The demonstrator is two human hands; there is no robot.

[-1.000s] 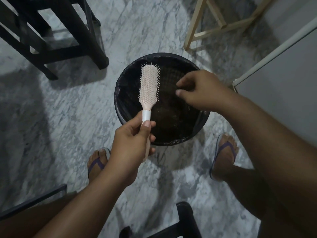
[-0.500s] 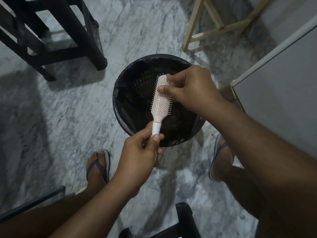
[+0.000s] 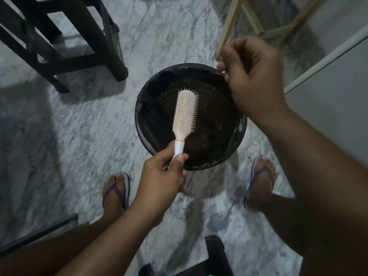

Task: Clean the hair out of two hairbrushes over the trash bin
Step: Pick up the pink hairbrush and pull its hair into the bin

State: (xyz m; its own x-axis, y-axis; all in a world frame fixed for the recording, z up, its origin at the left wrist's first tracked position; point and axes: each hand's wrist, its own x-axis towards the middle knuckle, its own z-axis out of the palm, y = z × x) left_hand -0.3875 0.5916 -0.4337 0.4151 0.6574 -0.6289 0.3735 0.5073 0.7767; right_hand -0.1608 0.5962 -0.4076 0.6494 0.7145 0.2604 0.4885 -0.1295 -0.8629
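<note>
A pale pink hairbrush [image 3: 185, 110] with a white collar on its handle hangs over the black, bag-lined trash bin [image 3: 147, 100], bristles facing up. My left hand [image 3: 161, 176] grips its handle at the bin's near rim. My right hand [image 3: 253, 76] is raised above the bin's far right rim, apart from the brush, with thumb and forefinger pinched together. I cannot see any hair between those fingertips. A dark clump of hair [image 3: 205, 140] lies at the bottom of the bin. Only one brush is in view.
Black chair legs [image 3: 83, 40] stand at the upper left and a light wooden frame [image 3: 229, 26] behind the bin. A white cabinet edge [image 3: 322, 56] runs along the right. My sandalled feet [image 3: 115, 192] [image 3: 260, 180] flank the bin on the marble floor. A black stool [image 3: 215, 253] sits at the bottom.
My right hand has left the brush's bristles and risen up and to the right, fingers pinched. The brush head has tilted back to face upward over the bin.
</note>
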